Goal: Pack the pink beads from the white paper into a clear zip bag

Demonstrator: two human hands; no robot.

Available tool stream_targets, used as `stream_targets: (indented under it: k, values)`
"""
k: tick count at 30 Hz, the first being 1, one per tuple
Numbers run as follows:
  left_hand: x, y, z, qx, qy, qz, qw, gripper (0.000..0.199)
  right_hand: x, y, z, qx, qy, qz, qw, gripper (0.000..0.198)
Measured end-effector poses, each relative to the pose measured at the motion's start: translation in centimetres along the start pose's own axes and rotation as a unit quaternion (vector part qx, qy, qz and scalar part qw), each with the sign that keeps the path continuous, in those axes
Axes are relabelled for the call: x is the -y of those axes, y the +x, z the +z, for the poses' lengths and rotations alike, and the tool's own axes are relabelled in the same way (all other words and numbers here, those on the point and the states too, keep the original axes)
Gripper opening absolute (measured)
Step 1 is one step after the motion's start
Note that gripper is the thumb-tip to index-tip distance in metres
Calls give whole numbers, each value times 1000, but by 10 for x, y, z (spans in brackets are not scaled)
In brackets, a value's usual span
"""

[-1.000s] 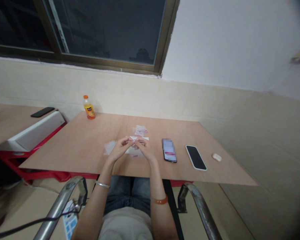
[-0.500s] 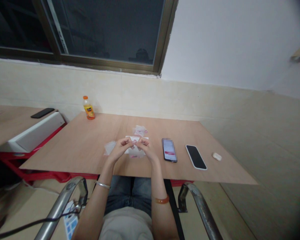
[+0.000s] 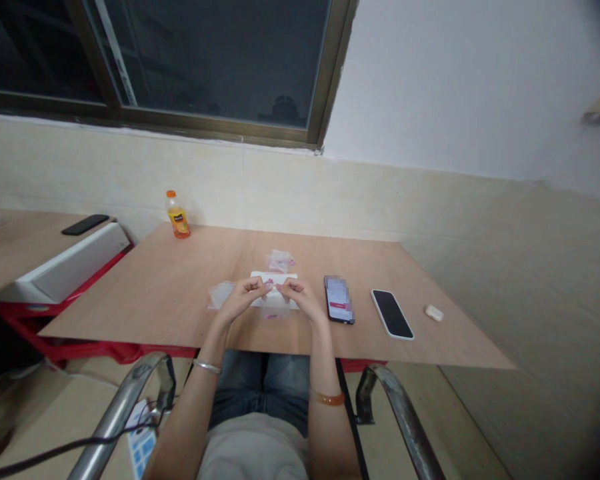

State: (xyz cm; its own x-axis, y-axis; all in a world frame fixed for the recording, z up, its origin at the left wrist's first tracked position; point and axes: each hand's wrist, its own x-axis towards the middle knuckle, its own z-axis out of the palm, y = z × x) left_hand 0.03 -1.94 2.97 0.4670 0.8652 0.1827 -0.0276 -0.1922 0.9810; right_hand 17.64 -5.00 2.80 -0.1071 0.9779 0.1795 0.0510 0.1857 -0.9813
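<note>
Over a white sheet (image 3: 259,274), my left hand (image 3: 243,297) is closed in a pinch on a small pink piece (image 3: 269,282), too small to name. My right hand (image 3: 304,297) also pinches, thumb against fingers, a short gap away on the right; what it grips, if anything, is too small to make out. Below the fingers lies a clear plastic bag (image 3: 275,312) with pink bits in it. Another clear bag (image 3: 221,294) is beside my left hand. Beyond the sheet sits a small pile of clear bags (image 3: 280,259) with pink in them.
A phone with a lit screen (image 3: 339,303), a white-edged phone (image 3: 392,314) and a small white case (image 3: 434,313) lie to the right. An orange-capped juice bottle (image 3: 179,217) stands at the back left. Metal armrests (image 3: 397,407) flank my seat below the table (image 3: 145,287).
My right hand has moved to the right, away from my left hand, opening a gap between the fingertips. The pink piece now shows at my left fingertips. My left hand has hardly moved.
</note>
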Motion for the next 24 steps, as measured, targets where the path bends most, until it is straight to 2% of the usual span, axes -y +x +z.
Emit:
stream_targets:
  k: [4,8,11,14,16,18,20,22,24]
  values:
    - [8,0,0,4,-3,2,1000,33,-6,0,-7,16,-9,14,1000,36]
    - [15,4,1,-24,2,3,1000,31,-14,1,-17,20,-20,23,999,35]
    - [16,13,2,-23,29,8,999,29,-22,2,-26,-7,-39,31,999,35]
    - [15,27,3,12,66,18,998,28,-30,6,-34,-44,-36,42,998,34]
    - [14,41,3,30,92,6,995,29,-33,15,-40,-67,-36,45,996,36]
    - [12,61,2,20,121,-1,992,27,-33,30,-46,-94,-59,26,994,32]
    - [10,88,-1,-9,133,41,990,20,-29,51,-52,-125,-112,-18,986,24]
    - [5,118,-7,-38,126,71,989,14,-22,75,-57,-151,-209,-46,965,23]
    - [1,146,-14,-48,131,108,984,10,-15,96,-60,-154,-335,-40,929,29]
